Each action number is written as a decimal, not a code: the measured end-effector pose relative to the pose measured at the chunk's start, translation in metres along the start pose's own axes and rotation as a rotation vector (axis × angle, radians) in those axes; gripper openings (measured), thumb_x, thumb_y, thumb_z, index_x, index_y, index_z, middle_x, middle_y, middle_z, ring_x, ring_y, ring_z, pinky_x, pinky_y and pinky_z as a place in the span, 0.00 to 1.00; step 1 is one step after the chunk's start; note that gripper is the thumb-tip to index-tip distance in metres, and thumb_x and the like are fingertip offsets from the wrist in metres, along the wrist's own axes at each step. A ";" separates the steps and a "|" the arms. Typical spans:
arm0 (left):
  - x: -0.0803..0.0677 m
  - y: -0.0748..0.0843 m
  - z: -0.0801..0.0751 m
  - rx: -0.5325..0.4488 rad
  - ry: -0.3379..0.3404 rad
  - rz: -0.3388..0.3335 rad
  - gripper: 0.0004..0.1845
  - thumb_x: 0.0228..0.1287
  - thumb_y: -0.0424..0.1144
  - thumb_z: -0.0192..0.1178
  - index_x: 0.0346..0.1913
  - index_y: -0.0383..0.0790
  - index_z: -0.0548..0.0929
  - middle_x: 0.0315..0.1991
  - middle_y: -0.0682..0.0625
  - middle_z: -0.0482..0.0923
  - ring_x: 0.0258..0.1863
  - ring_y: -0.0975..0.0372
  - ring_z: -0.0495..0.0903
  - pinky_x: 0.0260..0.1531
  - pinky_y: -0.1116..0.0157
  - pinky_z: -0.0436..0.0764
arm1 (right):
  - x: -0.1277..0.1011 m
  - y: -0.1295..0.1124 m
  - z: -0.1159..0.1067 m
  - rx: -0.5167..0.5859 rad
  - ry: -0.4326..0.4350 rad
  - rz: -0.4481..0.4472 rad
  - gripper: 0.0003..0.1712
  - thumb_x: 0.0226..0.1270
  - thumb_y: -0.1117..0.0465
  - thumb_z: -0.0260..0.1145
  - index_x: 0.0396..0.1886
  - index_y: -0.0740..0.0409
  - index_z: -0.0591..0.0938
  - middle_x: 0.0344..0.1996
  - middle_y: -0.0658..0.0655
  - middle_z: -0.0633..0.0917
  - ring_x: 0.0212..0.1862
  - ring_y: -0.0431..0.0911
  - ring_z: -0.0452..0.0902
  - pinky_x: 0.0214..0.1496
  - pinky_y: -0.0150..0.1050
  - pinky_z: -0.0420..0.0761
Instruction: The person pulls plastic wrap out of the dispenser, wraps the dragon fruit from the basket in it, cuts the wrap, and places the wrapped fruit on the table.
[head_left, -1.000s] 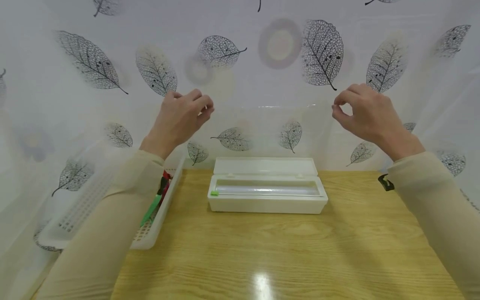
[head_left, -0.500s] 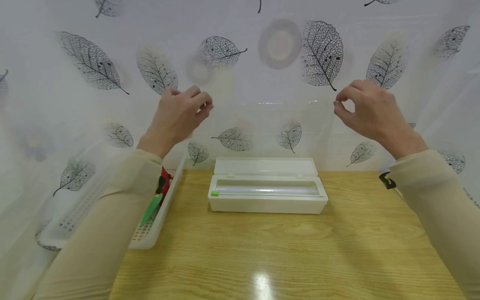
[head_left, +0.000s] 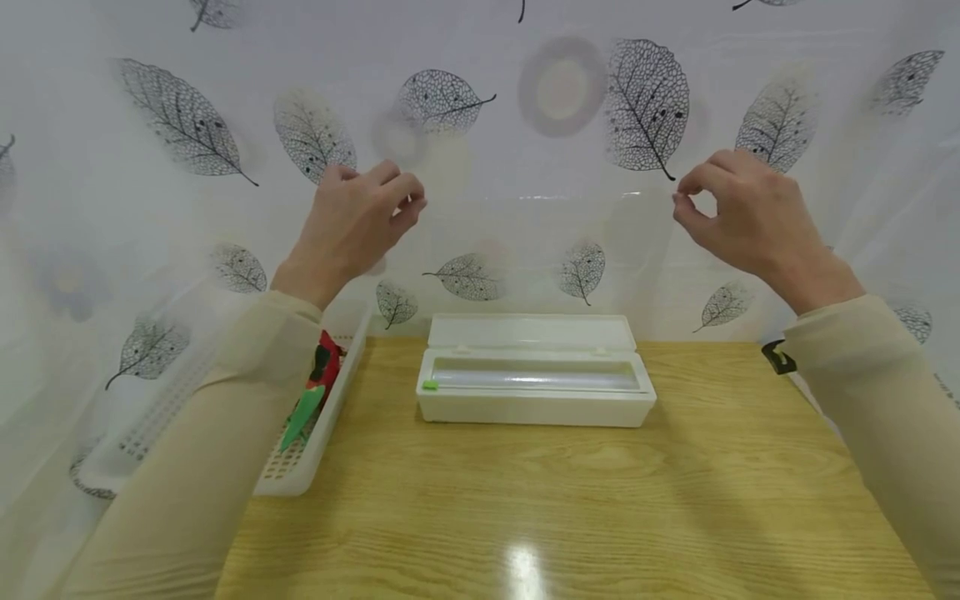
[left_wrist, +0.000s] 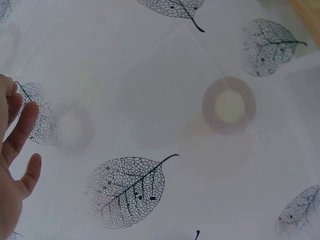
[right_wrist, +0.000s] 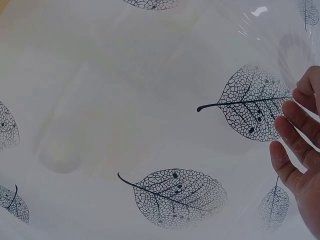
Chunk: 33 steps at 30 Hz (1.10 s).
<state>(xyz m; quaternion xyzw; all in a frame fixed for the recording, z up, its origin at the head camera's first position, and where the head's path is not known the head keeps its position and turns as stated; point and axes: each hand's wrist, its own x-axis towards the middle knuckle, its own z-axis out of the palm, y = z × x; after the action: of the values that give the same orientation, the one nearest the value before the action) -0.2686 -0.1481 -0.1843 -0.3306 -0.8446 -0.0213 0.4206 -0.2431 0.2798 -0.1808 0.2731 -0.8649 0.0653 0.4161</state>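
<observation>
Between my two raised hands stretches a sheet of clear cling film (head_left: 547,197), seen mainly by the glints along its edge. My left hand (head_left: 352,221) pinches its left end and my right hand (head_left: 753,217) its right end, thumb against index finger. In the right wrist view, that hand's other fingers (right_wrist: 292,125) are spread and the film shines near the top right. Below stands a white cling film dispenser (head_left: 536,410), its lid (head_left: 528,331) tipped back. Inside lies the film roll (head_left: 536,380), and a green slide cutter (head_left: 431,385) sits at the front left.
A white perforated basket (head_left: 318,458) stands at the left, partly behind my left forearm. It holds a green-bladed thing (head_left: 303,417) and something red. A black object (head_left: 778,358) shows by my right sleeve. A leaf-printed curtain (head_left: 495,167) hangs behind the wooden table (head_left: 600,508).
Both hands have risen slightly, and the film's glinting edge has gone up with them. The right hand has shifted a little to the right. The dispenser has stayed in place.
</observation>
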 end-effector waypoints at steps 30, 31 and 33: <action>0.009 -0.001 -0.013 -0.002 0.007 -0.011 0.08 0.75 0.40 0.59 0.45 0.40 0.85 0.38 0.44 0.86 0.34 0.50 0.86 0.42 0.47 0.78 | 0.005 -0.002 -0.010 -0.001 0.043 0.035 0.07 0.67 0.68 0.65 0.38 0.69 0.85 0.34 0.67 0.86 0.44 0.62 0.79 0.39 0.61 0.79; 0.009 -0.001 -0.014 -0.001 0.008 -0.011 0.08 0.76 0.40 0.59 0.45 0.40 0.86 0.38 0.44 0.87 0.34 0.50 0.86 0.41 0.47 0.78 | 0.005 -0.002 -0.010 -0.001 0.047 0.035 0.07 0.67 0.68 0.64 0.38 0.69 0.85 0.34 0.67 0.86 0.44 0.62 0.79 0.39 0.61 0.79; 0.010 -0.001 -0.015 -0.005 0.012 -0.014 0.08 0.75 0.40 0.59 0.45 0.40 0.86 0.38 0.44 0.87 0.34 0.50 0.86 0.41 0.47 0.77 | 0.005 -0.001 -0.010 -0.003 0.050 0.039 0.07 0.67 0.68 0.65 0.38 0.69 0.85 0.34 0.67 0.86 0.44 0.62 0.79 0.39 0.61 0.79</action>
<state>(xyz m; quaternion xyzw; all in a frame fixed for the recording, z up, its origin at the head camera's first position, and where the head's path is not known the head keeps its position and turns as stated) -0.2635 -0.1480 -0.1670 -0.3258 -0.8442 -0.0281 0.4247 -0.2379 0.2800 -0.1702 0.2537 -0.8596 0.0788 0.4365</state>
